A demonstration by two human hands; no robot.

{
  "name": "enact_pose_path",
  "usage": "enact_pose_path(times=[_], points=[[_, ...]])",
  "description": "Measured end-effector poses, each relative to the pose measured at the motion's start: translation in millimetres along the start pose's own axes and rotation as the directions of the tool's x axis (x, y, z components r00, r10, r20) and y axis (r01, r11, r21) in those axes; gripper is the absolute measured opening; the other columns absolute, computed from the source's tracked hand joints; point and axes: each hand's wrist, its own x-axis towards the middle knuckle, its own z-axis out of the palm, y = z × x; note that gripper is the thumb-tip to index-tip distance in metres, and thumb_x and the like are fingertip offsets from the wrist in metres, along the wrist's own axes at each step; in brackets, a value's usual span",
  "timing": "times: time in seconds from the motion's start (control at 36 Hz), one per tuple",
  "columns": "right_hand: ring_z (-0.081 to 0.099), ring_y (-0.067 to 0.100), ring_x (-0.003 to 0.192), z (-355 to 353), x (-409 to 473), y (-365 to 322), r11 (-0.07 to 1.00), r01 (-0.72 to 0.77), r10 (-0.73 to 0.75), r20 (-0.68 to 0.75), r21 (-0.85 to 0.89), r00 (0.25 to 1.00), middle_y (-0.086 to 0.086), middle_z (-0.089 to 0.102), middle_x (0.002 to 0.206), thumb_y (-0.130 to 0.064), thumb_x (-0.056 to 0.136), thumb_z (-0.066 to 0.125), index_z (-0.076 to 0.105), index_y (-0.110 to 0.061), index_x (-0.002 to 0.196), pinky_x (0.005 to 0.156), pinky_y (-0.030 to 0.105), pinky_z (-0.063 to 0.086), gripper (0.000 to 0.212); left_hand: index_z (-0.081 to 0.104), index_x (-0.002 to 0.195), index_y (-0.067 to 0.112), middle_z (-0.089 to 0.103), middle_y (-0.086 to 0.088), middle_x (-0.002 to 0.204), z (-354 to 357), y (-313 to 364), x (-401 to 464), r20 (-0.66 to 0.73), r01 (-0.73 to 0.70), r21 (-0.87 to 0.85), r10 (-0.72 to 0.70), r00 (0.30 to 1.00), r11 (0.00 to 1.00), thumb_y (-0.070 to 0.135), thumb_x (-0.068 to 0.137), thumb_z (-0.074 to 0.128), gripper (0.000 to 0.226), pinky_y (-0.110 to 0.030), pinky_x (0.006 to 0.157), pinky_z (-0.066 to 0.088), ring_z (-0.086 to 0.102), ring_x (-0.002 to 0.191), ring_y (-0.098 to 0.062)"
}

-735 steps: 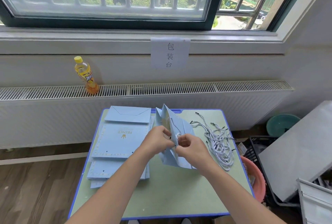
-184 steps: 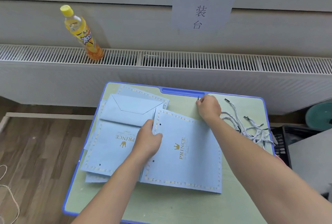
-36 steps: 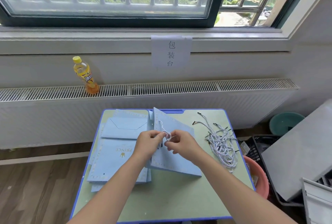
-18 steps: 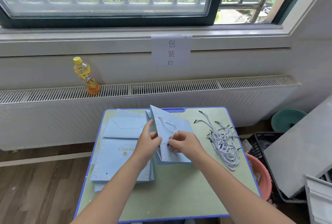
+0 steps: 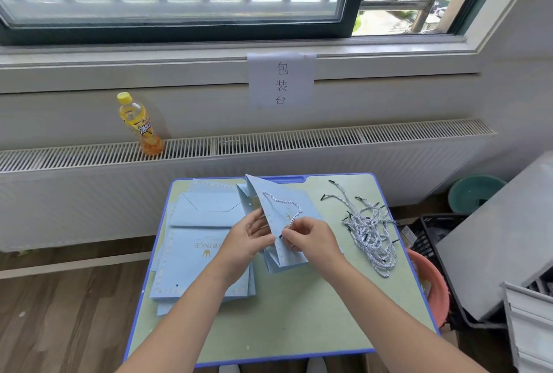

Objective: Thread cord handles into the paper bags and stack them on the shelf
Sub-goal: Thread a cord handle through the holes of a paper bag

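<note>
A light blue paper bag (image 5: 279, 208) stands partly opened on its edge in the middle of the green table (image 5: 299, 321). My left hand (image 5: 245, 238) holds the bag's near panel from the left. My right hand (image 5: 311, 239) pinches the black-tipped end of a white twisted cord (image 5: 284, 202) at the panel's edge; the cord loops up across the panel. A stack of flat blue bags (image 5: 199, 247) printed PRINCE lies to the left. A loose pile of cords (image 5: 369, 230) lies to the right.
A yellow drink bottle (image 5: 140, 125) stands on the radiator grille behind the table. A paper sign (image 5: 281, 80) hangs under the window sill. A pink basin (image 5: 431, 286), a black crate (image 5: 434, 232), a green bowl (image 5: 474, 193) and a grey shelf unit (image 5: 502, 241) crowd the right.
The cord end has moved down from the bag's upper part to its lower panel edge. My right hand has shifted slightly toward me, and my left hand now holds the panel lower.
</note>
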Motion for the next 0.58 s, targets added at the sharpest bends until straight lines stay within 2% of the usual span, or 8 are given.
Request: enact_pose_path(times=[0.17,0.22,0.31,0.39,0.44,0.5,0.58], points=[[0.064,0.012,0.067,1,-3,0,0.999,-0.033,0.033,-0.027,0.003,0.999,-0.003,0.07,0.069,-0.012,0.08,0.075,0.07,-0.014,0.073,0.077,0.038,0.056,0.009,0.05,0.134,0.014,0.068,-0.002,0.122,3,-1,2,-0.05,-0.008,0.004,0.009,0.999,1.0,-0.013,0.083,0.064,0.06,-0.023,0.091,0.052,0.064,0.114,-0.014],[0.069,0.018,0.073,1,-4,-2,0.999,-0.045,0.045,-0.013,-0.017,0.999,-0.001,0.073,0.072,-0.016,0.081,0.072,0.072,-0.013,0.073,0.081,0.04,0.055,0.008,0.051,0.134,0.013,0.069,-0.002,0.12,4,0,2,-0.069,-0.009,0.019,0.01,0.998,1.0,-0.012,0.081,0.067,0.06,-0.023,0.09,0.052,0.065,0.112,-0.014],[0.07,0.027,0.088,-2,-4,-6,0.996,-0.065,0.066,0.018,-0.065,0.998,0.003,0.074,0.077,-0.023,0.086,0.065,0.073,-0.013,0.069,0.082,0.042,0.055,0.021,0.051,0.133,0.014,0.07,-0.001,0.119,5,-1,2,-0.092,-0.006,0.043,0.01,0.996,0.999,-0.009,0.079,0.071,0.062,-0.024,0.09,0.053,0.066,0.109,-0.014],[0.071,0.022,0.085,-6,0,-13,0.986,-0.062,0.068,0.032,-0.155,0.997,-0.002,0.073,0.073,-0.029,0.089,0.061,0.071,-0.017,0.063,0.081,0.04,0.055,0.031,0.053,0.13,0.014,0.072,-0.001,0.112,9,-1,3,-0.123,-0.023,0.07,0.032,0.992,0.997,-0.01,0.078,0.072,0.061,-0.025,0.087,0.054,0.068,0.105,-0.015],[0.071,0.024,0.083,-7,3,-19,0.975,-0.071,0.085,0.057,-0.211,0.995,-0.003,0.074,0.073,-0.034,0.088,0.062,0.072,-0.013,0.067,0.08,0.04,0.056,0.032,0.053,0.129,0.013,0.072,-0.003,0.11,12,0,5,-0.138,-0.042,0.106,0.056,0.989,0.993,-0.01,0.077,0.073,0.06,-0.024,0.084,0.054,0.069,0.101,-0.015],[0.071,0.024,0.08,-9,7,-24,0.963,-0.059,0.082,0.078,-0.261,0.994,-0.002,0.074,0.074,-0.035,0.083,0.065,0.073,-0.012,0.071,0.078,0.041,0.058,0.027,0.052,0.128,0.013,0.071,-0.004,0.109,15,2,7,-0.138,-0.057,0.142,0.076,0.987,0.988,-0.009,0.077,0.073,0.059,-0.023,0.081,0.055,0.07,0.097,-0.014],[0.068,0.02,0.069,-14,10,-26,0.965,-0.04,0.059,0.067,-0.258,0.996,0.004,0.071,0.071,-0.021,0.08,0.069,0.07,-0.015,0.072,0.072,0.038,0.058,0.01,0.051,0.127,0.012,0.071,-0.005,0.109,17,6,9,-0.138,-0.064,0.162,0.086,0.987,0.985,-0.01,0.075,0.074,0.061,-0.025,0.081,0.056,0.07,0.095,-0.015]])
